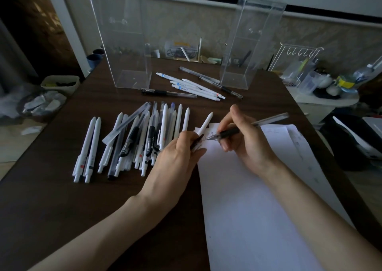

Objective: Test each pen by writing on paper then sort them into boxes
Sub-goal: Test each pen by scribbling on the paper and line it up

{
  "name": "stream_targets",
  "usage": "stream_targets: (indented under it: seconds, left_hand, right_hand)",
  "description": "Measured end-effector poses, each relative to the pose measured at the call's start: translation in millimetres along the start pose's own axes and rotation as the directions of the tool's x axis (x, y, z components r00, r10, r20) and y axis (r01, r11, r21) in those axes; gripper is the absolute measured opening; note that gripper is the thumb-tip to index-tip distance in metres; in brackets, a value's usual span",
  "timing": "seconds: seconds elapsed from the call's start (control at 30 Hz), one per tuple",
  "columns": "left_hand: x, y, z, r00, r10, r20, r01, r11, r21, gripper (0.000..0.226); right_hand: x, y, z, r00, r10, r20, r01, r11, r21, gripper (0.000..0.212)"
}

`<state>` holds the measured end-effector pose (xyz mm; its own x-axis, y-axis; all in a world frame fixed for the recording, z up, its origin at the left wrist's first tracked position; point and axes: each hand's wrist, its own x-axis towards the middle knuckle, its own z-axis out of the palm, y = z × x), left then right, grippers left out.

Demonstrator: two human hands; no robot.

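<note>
The pen (268,120) being tried out is a thin see-through one with a black grip. It is in the right hand (244,144), and its tip is down on the top corner of the paper (248,198). The thumb and first fingers pinch it on the black grip, close to the tip. I think a pen like this is light and stiff. Its smooth plastic could slip or roll away on the table (62,208), so the black grip looks like the best place to hold it. The tip is the part to be gentle with. The left hand (177,157) rests at the edge of the paper, and its fingers are curled round a small dark piece (196,143). That may be the cap, but I cannot be sure. A white pen (206,123) pokes out just past those fingers. I cannot tell if the hand holds it or if it only lies there. The marks by the tip are small and faint, so I cannot tell if the pen writes well. A big pile of pens (144,138) lies left of the paper, and the ones at the bottom are covered. A smaller bunch (196,86) lies between the left box (124,43) and the right box (248,47). Both boxes are clear and things behind them show through, so it is hard to say if any pens are inside.
</note>
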<state>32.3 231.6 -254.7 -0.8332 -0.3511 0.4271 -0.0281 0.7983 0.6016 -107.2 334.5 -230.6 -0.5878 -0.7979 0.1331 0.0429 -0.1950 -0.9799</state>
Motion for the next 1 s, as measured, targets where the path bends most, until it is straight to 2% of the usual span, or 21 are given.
stream_targets:
  seconds: [0.1,0.2,0.33,0.43,0.57,0.67,0.73,1.0]
  left_hand:
    - [-1.5,1.1,-1.6,0.999,0.023,-0.023,-0.022,1.0,0.017,0.028]
    - [-0.4,3.5,-2.7,0.996,0.075,-0.04,-0.073,0.996,0.047,0.024]
    - [-0.7,4.1,-4.5,0.985,0.164,-0.045,-0.162,0.985,0.06,0.03]
    - [-1.7,4.2,-5.6,0.989,0.111,-0.093,-0.11,0.994,0.02,0.035]
    - [-0.4,5.8,-6.0,0.984,0.1,-0.147,-0.086,0.992,0.097,0.034]
    - [0.0,5.7,-7.0,0.986,0.033,-0.166,-0.024,0.998,0.055,0.04]
    - [0.1,5.6,-7.5,0.986,0.017,-0.165,-0.012,0.999,0.03,0.041]
    - [0.2,4.3,-5.9,0.987,0.092,-0.134,-0.086,0.995,0.048,0.037]
  right_hand:
    - [-1.3,-0.1,3.2,1.0,0.009,-0.024,-0.01,0.999,-0.044,0.044]
    - [-2.6,-2.5,4.4,1.0,0.015,0.027,-0.013,0.996,-0.084,0.036]
    - [-3.6,-0.4,15.6,0.997,0.04,0.067,-0.036,0.997,-0.072,0.032]
    - [-3.1,-1.4,23.7,0.999,0.016,0.05,-0.015,0.999,-0.03,0.037]
    - [-2.2,-9.3,14.9,0.997,-0.056,-0.055,0.056,0.998,0.003,0.039]
    - [-1.7,-11.4,6.2,0.992,-0.068,-0.107,0.073,0.997,0.039,0.046]
    - [-0.4,-10.6,1.6,0.988,-0.064,-0.142,0.07,0.997,0.041,0.044]
    - [-2.6,-4.1,8.5,0.996,-0.063,-0.066,0.058,0.995,-0.08,0.037]
